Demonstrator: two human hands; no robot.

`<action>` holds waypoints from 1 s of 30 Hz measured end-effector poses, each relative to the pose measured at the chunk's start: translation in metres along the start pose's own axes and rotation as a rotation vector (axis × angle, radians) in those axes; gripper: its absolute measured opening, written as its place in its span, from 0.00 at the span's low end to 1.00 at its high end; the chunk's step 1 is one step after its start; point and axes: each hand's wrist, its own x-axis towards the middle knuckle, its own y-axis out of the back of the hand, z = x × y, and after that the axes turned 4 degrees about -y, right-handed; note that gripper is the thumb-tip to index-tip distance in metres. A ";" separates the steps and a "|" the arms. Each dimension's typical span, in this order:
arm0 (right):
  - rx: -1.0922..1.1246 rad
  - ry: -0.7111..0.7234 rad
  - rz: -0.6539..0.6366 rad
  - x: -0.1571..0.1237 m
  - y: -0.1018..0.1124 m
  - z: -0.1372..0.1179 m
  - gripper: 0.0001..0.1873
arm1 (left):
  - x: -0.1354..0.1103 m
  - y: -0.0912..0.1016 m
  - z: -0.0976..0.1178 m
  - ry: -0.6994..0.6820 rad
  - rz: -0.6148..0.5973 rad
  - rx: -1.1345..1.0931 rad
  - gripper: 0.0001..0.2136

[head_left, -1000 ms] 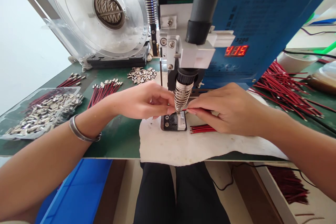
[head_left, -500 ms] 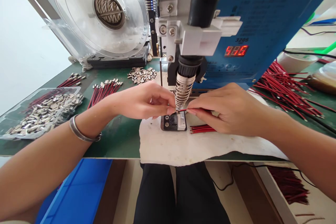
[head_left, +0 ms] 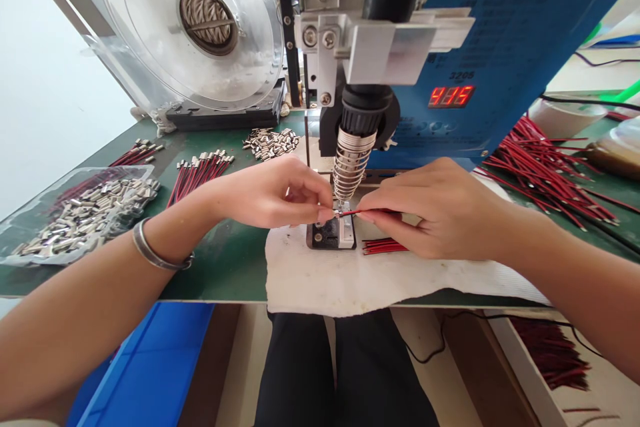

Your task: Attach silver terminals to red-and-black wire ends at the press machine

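My left hand [head_left: 283,193] is closed in a pinch on a small metal connector [head_left: 337,213], mostly hidden by the fingertips. From the right, my right hand [head_left: 435,210] pinches a thin red-and-black wire [head_left: 350,212], whose end meets the connector. Both sit over a small black fixture with a white block [head_left: 345,232]. Just above them is the soldering iron [head_left: 351,160] of a blue machine, its tip end wrapped in a wire coil. Several short red-and-black wires [head_left: 385,246] lie on the white cloth [head_left: 320,280] below my right hand.
Left stand a bag of metal connectors [head_left: 90,217], wires with connectors attached [head_left: 197,173] and a connector pile [head_left: 271,143]. The blue machine [head_left: 500,60] fills the back, beside a clear reel [head_left: 150,27]. A heap of wires [head_left: 545,170] and a cup [head_left: 565,117] are at right.
The soldering iron and its bracket have risen a little, uncovering the wire end at the connector. My two hands have hardly moved and keep their pinches.
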 end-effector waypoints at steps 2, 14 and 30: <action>-0.004 -0.003 -0.011 0.000 0.001 0.000 0.16 | 0.000 0.001 0.001 -0.015 -0.006 0.019 0.10; -0.024 0.018 -0.008 -0.001 0.001 0.001 0.13 | 0.001 0.000 0.001 -0.038 -0.002 0.022 0.10; 0.021 -0.051 -0.143 -0.001 0.004 0.004 0.19 | 0.000 0.004 0.005 -0.013 -0.034 0.034 0.18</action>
